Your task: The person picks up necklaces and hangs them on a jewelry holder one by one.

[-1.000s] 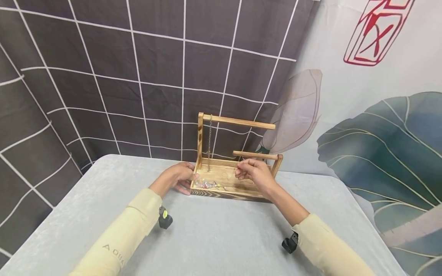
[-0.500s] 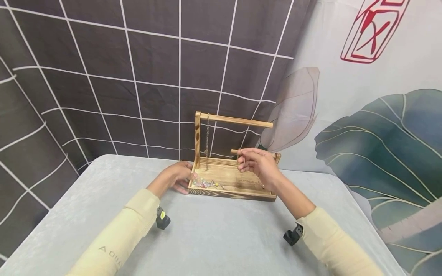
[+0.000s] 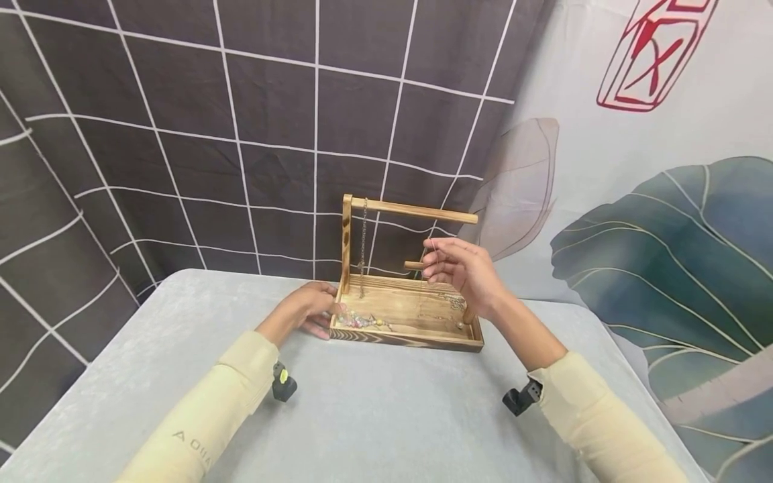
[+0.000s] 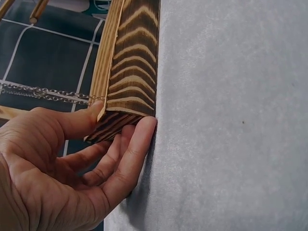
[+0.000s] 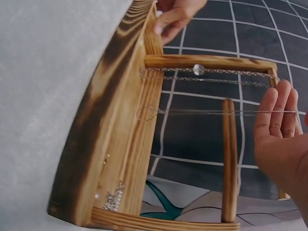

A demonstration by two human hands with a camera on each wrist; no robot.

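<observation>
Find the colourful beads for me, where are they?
In the head view, the colourful beads are at the front left of the wooden tray, right by the thumb of the left hand.

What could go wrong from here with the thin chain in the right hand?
1. The thin chain could slip from the right hand, since it looks very fine, and fall into the wooden tray.
2. It might snag on the lower bar, which it crosses in the right wrist view.
3. Bumping that bar might jolt the tray, though the left hand grips one end.
</observation>
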